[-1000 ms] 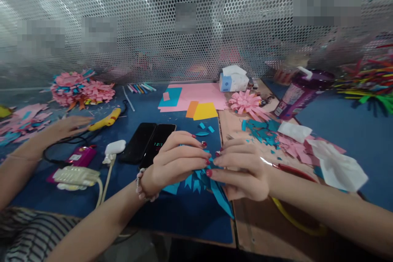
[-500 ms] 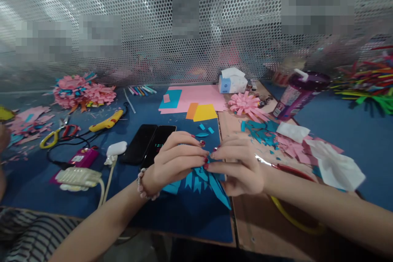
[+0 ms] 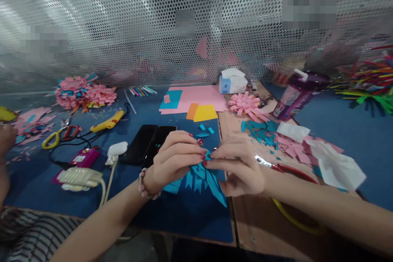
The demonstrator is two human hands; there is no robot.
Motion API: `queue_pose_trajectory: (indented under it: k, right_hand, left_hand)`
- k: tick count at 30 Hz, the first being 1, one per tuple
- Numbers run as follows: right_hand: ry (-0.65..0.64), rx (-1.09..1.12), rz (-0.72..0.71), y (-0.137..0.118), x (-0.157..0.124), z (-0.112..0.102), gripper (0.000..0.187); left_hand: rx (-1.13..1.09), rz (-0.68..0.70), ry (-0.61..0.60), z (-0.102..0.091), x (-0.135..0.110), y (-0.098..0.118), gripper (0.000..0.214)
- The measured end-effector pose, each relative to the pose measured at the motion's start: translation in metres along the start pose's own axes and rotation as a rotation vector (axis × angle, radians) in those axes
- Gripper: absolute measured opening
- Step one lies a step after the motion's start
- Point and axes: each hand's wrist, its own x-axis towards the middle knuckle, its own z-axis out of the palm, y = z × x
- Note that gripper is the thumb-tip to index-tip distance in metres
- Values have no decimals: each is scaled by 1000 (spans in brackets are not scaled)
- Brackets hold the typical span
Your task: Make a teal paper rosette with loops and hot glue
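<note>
My left hand [image 3: 175, 157] and my right hand [image 3: 239, 166] meet just above the blue mat, both pinching a teal fringed paper strip [image 3: 204, 178] whose cut points hang down below my fingers. The fingertips of both hands touch at the strip's top edge. Two dark phones [image 3: 147, 143] lie side by side just left of my left hand. Red-handled scissors [image 3: 285, 168] lie behind my right wrist, beside teal paper scraps [image 3: 260, 133].
Pink, teal, orange and yellow paper sheets [image 3: 196, 100] lie at the back, with a tissue box [image 3: 233, 82], pink paper flower [image 3: 247, 104] and purple cup [image 3: 299, 92]. A glue gun [image 3: 107, 122], yellow scissors [image 3: 57, 136] and chargers [image 3: 81, 176] lie left. Another person's hand [image 3: 6, 139] is at the far left.
The other person's hand has drawn back from the glue gun to the far left edge, uncovering the yellow scissors. My hands have shifted slightly left with the teal strip.
</note>
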Motion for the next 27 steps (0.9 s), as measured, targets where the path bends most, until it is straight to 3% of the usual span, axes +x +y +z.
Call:
queue_pose_trajectory:
  k: [14, 27]
  right_hand:
    - [36, -92, 42, -3, -2, 2, 26]
    - [-47, -54, 157, -9, 4, -4, 32]
  left_hand:
    - [59, -46, 52, 2, 0, 0, 8]
    - [101, -74, 8, 1, -4, -1, 8]
